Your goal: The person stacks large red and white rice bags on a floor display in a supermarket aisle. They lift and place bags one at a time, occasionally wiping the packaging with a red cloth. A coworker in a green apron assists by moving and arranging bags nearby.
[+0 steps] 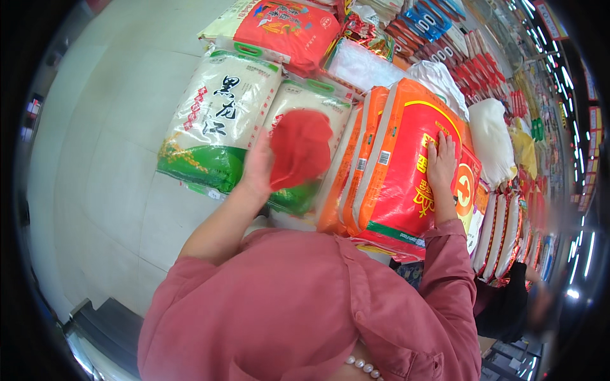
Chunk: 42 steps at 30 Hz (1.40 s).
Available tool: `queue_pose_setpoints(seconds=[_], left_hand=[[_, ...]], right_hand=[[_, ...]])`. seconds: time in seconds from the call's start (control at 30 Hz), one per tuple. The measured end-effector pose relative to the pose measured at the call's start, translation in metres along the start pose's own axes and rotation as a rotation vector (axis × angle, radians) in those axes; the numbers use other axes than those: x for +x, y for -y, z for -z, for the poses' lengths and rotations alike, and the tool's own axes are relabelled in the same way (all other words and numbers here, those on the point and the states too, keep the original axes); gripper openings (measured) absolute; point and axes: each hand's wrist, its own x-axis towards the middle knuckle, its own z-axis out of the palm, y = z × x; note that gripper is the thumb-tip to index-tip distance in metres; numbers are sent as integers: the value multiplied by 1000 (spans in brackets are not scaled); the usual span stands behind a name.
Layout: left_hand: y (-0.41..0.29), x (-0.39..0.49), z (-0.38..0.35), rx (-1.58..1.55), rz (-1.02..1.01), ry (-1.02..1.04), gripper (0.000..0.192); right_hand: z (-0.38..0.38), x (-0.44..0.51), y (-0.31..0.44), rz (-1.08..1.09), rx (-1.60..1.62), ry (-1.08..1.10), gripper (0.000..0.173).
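My left hand (259, 164) holds a red cloth (301, 147), which is blurred and hangs over a clear plastic rice bag (312, 97) with green ends. To its left lies a similar rice bag (228, 105) bearing large dark characters. My right hand (443, 157) lies with fingers spread on top of a glossy red and orange sack (405, 143). That sack leans against other orange sacks (355, 157) on its left side, with printed codes along their edges.
A red and cream rice bag (286, 33) lies at the far end. White sacks (492, 143) and rows of packaged goods (476, 71) fill the right. Pale floor tiles (109, 143) stretch along the left. Part of another person (507, 305) shows at lower right.
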Motion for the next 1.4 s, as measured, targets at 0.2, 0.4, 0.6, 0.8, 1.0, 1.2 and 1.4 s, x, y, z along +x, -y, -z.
queue_pose_setpoints(seconds=[0.2, 0.4, 0.6, 0.8, 1.0, 1.2, 1.4], left_hand=[[-61, 12, -9, 470, -162, -69, 33], [-59, 49, 6, 2326, -682, 447, 44], [-73, 67, 2, 1955, -273, 63, 49], [-117, 68, 9, 2604, -322, 438, 46], [-34, 23, 151, 2898, -13, 43, 54], [30, -7, 174, 2642, 269, 243, 77], [21, 77, 141, 2656, 234, 251, 66]], right_hand=[[3, -2, -2, 68, 14, -66, 57], [7, -1, 2, 91, 54, -132, 53], [14, -9, 11, 1, 12, -118, 59], [25, -13, 20, -43, 71, -74, 61], [33, -12, 25, -54, 72, -7, 61], [37, -11, 27, -71, 83, 28, 61], [35, -10, 28, -83, 83, 10, 61]])
